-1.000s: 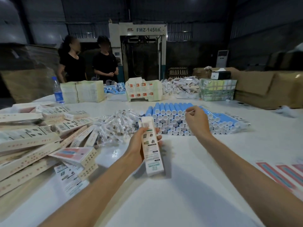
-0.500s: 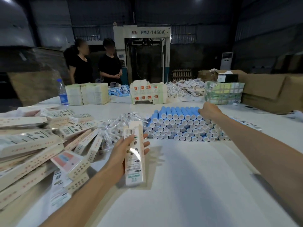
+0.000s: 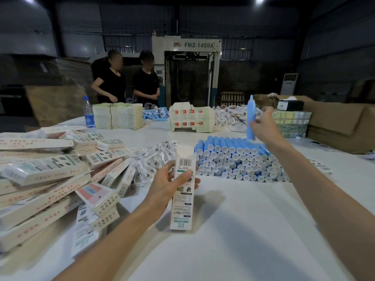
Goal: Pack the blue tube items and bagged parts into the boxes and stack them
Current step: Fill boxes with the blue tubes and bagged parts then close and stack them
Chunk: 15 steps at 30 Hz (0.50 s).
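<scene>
Lower centre, your left hand (image 3: 166,185) curls its fingers round one carton (image 3: 181,211), held upright over the bench (image 3: 233,230); whether its top flap is open is hard to tell. At left, cartons (image 3: 46,179) lie heaped, not stacked. Beyond, the bagged parts (image 3: 154,157) and blue tube stack (image 3: 233,161) look large, so much seems left. Right of centre, your right hand (image 3: 263,128) pinches one blue tube (image 3: 251,116) above that stack.

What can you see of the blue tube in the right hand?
The tube is a slim light-blue cylinder, smooth and plastic-looking, with a narrower rounded top. It stands nearly upright over the far side of the stack of like tubes; whether its bottom touches them is unclear. The right hand grips its lower half.
</scene>
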Tool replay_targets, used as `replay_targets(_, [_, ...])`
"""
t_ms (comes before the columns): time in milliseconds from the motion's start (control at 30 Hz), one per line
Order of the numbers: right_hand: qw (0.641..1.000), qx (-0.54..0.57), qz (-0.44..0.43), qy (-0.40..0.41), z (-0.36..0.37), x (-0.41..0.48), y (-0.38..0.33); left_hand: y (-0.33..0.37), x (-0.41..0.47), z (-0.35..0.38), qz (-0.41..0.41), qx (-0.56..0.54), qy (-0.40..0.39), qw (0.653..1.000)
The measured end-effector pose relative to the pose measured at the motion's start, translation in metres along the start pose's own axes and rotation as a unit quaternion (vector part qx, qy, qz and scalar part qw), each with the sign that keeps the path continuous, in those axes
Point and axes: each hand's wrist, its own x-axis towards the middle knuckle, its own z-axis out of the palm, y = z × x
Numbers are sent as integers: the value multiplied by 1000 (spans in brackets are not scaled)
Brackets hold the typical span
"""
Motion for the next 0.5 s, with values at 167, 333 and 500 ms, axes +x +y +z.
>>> replay_targets(167, [930,321,-82,-157,28,-69,-67,1,-1,2,11,26,-3,1000])
replay_targets(333, [937,249,-120,-213,64,-102,-83,1,-1,5,27,11,0,1000])
replay_targets(500, [950,111,-157,-246,65,-100,-82,1,-1,4,28,23,-6,999])
